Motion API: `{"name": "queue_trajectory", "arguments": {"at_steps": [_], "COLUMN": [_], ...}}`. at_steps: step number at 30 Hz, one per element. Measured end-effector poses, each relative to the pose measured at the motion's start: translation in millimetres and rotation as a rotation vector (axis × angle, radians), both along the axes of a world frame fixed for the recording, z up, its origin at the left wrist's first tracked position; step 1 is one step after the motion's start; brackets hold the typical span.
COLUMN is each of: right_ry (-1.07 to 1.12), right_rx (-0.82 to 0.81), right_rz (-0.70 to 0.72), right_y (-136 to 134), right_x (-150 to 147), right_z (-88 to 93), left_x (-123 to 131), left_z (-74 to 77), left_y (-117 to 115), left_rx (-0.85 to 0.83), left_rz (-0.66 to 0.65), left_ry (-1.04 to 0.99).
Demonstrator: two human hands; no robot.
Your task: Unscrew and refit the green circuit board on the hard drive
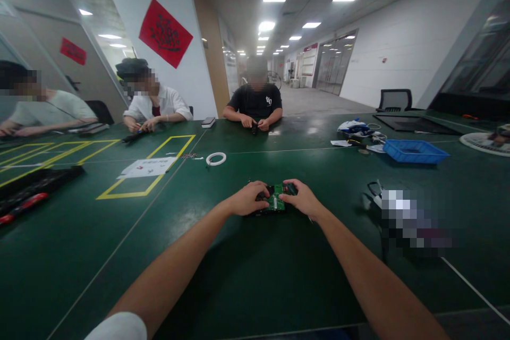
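Note:
A green circuit board (276, 202) in a dark housing lies on the green tabletop in front of me. My left hand (250, 198) is closed on the left side of the board, thumb and fingers at its edge. At the right side, my right hand (303, 201) is curled around a small dark tool (292, 189). Its thumb reaches the board's right edge. A thin tip shows below that hand; the tool's exact kind is unclear. The palms hide part of the housing.
A white tape roll (216, 159) and a paper sheet (148, 167) lie left. On the right are a blue tray (415, 152), a blurred object (412, 220) and a white round grille (484, 143). A person (255, 103) sits opposite; two others sit at the left.

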State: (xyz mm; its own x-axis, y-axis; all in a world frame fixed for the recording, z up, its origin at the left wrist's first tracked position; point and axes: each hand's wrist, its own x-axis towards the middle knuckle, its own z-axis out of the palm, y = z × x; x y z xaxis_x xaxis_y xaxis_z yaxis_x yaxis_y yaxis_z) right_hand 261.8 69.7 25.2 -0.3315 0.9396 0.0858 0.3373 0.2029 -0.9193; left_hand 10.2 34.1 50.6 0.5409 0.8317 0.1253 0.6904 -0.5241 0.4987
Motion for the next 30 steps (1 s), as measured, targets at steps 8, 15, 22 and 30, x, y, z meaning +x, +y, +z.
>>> {"name": "queue_trajectory", "arguments": {"at_steps": [8,15,22,30], "right_ry": [-0.034,-0.119,-0.128,-0.159], "right_rx": [0.039,0.08,0.054,0.036], "right_rz": [-0.011,0.011,0.007,0.019], "right_y": [-1.5,-4.3,-3.9,-2.4], "right_x": [-1.0,0.4,-1.1,-1.7], "right_z": [-0.9,4.6,2.1,-0.6], "left_x": [-1.3,-2.6,-0.5,-1.4], "left_z": [2.2,0.2,4.4,0.5], "left_y": [-0.7,0.6,-0.8,-0.9], "left_rx": [0.014,0.0,-0.007,0.016], "left_rz": [-0.03,-0.011,-0.012,-0.066], "left_ry": [0.003,-0.004,-0.001,0.017]}}
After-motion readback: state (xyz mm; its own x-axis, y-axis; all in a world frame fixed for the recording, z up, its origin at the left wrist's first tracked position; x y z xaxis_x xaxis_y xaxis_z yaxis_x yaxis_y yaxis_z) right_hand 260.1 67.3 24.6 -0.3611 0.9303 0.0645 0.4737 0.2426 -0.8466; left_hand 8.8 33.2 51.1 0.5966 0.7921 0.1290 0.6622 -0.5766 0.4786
